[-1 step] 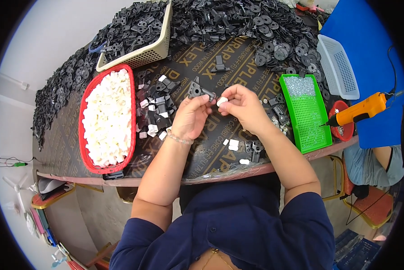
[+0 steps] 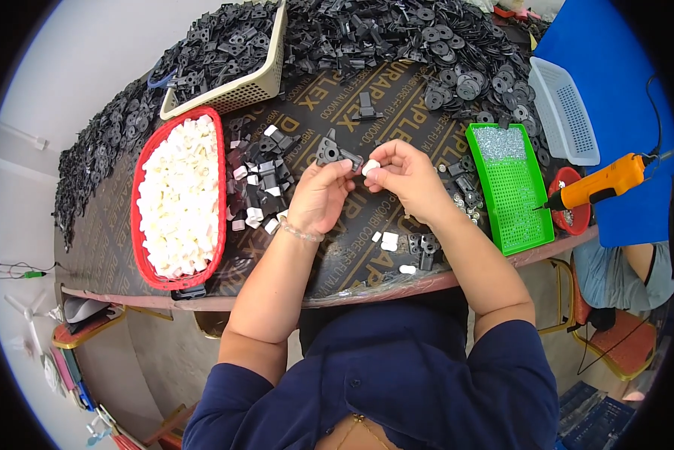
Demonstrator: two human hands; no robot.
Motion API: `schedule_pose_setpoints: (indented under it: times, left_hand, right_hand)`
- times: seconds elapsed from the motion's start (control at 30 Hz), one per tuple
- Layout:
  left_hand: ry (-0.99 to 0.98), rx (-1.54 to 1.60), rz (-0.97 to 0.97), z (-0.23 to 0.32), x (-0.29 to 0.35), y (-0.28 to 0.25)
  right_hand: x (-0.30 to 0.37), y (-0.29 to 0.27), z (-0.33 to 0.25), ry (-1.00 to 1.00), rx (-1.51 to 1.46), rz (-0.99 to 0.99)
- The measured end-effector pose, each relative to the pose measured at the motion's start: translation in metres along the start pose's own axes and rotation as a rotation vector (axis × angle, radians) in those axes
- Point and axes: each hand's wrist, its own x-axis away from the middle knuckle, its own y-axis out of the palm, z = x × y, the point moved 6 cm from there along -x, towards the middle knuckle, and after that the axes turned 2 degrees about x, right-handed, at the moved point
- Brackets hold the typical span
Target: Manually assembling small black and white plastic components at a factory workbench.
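Observation:
Between the thumb and fingers of my left hand [image 2: 320, 196] is a black plastic bracket [image 2: 328, 151] with a flat, holed plate at its far end. My right hand [image 2: 406, 178] pinches a small white block [image 2: 370, 167] close to the bracket's right end. Whether the two parts touch, I cannot tell. Left of my left hand lies a loose group of black brackets [image 2: 268, 175], several with white blocks on or beside them. Nearer the table's front edge are a few white blocks [image 2: 389, 241] and another black bracket [image 2: 427, 259].
A red basket [image 2: 223, 187] of white blocks stands at left. Behind it, a cream basket [image 2: 265, 82] and heaps of black parts [image 2: 359, 34] cover the far side. At right are a green tray [image 2: 513, 214] of screws, a red bowl [image 2: 583, 217] and an orange electric screwdriver [image 2: 603, 185].
The black bracket in my left hand has shifted very slightly to the right. My right hand and its white block stay almost in place.

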Motion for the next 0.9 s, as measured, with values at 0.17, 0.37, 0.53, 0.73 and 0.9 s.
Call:
schedule_pose_setpoints:
  times: [0.17,0.37,0.53,0.73,0.9]
  left_hand:
    - [0.019,-0.105,-0.04,-0.006,0.002,0.007]
    - [0.13,-0.213,-0.075,-0.003,0.003,0.011]
    - [0.268,-0.291,-0.008,0.008,0.011,0.021]
    - [-0.067,0.003,-0.178,-0.001,0.014,0.031]
    - [-0.126,0.021,-0.272,-0.007,0.02,0.039]
  right_hand:
    - [0.003,-0.003,-0.006,0.005,-0.115,0.065]
    - [0.005,-0.001,-0.003,0.015,-0.146,0.068]
    - [0.007,0.0,-0.006,-0.041,-0.1,0.092]
    - [0.007,0.004,-0.017,-0.17,-0.091,-0.107]
    - [0.006,0.009,-0.014,-0.142,-0.143,-0.229]
